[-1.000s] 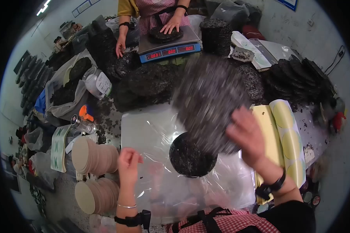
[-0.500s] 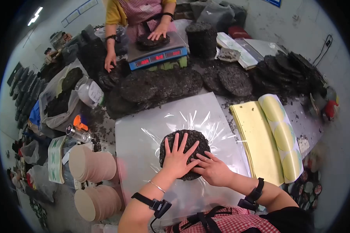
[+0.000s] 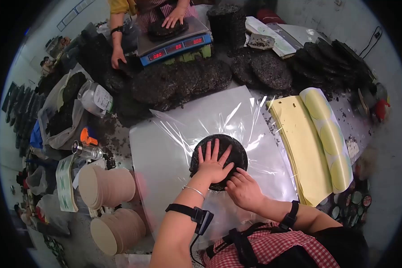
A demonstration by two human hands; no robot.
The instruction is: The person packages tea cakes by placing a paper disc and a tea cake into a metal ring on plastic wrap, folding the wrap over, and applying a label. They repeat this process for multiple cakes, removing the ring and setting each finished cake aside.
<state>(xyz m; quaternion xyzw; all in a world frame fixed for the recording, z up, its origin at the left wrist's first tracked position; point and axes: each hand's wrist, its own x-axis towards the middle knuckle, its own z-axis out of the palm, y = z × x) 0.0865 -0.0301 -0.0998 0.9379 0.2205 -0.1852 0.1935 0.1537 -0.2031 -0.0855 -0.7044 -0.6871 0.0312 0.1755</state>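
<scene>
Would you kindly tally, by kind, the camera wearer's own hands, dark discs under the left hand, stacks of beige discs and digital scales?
Wearer's own: left hand, right hand: 2
Dark disc under the left hand: 1
Beige disc stacks: 2
Digital scale: 1
Total: 6

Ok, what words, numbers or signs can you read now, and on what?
Left scale display: looks like "0.80", slightly blurred.
Middle scale display: "00", possibly incomplete.
Right scale display: "0.00".
Jar label: printed, too small and blurred to read.
Round stickers: no legible text.
</scene>
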